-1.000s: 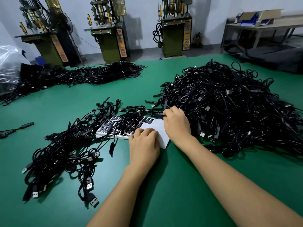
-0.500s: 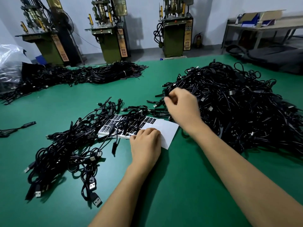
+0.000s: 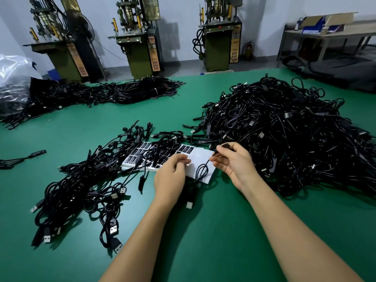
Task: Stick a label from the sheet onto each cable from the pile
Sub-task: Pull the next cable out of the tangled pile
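Black cable (image 3: 200, 174) hangs from the right hand (image 3: 234, 162), over the bare end of the label sheet (image 3: 200, 158).
Its fingers pinch the top end; the cable hangs long toward the near table (image 3: 213, 231) edge. Left hand (image 3: 171, 176), curled on the sheet, is just beside it.

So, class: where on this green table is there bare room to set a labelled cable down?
Bare green lies between the far cable row and the left cable heap, and along the near edge around the forearms. It is crowded around the label sheet, and the big pile fills the right.
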Available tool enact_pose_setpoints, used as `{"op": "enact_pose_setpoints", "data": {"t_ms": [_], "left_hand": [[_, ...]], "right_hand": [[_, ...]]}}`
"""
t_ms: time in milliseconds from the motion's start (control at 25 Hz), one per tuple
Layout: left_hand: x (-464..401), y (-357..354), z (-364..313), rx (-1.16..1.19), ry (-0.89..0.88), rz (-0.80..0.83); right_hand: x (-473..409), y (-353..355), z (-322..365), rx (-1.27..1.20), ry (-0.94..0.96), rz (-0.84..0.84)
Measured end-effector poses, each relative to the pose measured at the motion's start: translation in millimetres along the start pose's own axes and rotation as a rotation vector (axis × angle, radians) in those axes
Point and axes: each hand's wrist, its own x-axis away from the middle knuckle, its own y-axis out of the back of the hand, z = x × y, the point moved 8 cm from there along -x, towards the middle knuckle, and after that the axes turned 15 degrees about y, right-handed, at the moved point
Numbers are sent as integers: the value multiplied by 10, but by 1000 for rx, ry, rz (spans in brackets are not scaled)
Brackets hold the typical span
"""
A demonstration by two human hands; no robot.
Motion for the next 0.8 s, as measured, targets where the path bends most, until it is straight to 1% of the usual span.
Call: {"op": "enact_pose_setpoints", "data": {"t_ms": [80, 160, 320, 440, 520, 640, 720, 800], "left_hand": [[-26, -23, 26, 146, 57, 85], [-23, -45, 8, 187, 44, 144], [-16, -56, -57, 35, -99, 198], [3, -71, -99, -129, -185, 168], [47, -91, -155, -155, -242, 154], [36, -108, -172, -185, -253, 142], [-2, -94, -154, -222, -253, 87], [2, -83, -151, -322, -300, -2]], "right_hand": [[-22, -73, -60, 77, 18, 80], [-9, -157, -89, 156, 36, 171], [14, -212, -85, 204, 67, 271], [15, -236, -86, 287, 115, 316], [27, -261, -81, 355, 159, 353], [55, -290, -105, 436, 196, 405], [54, -294, -146, 497, 201, 414], [16, -275, -167, 517, 206, 361]]}}
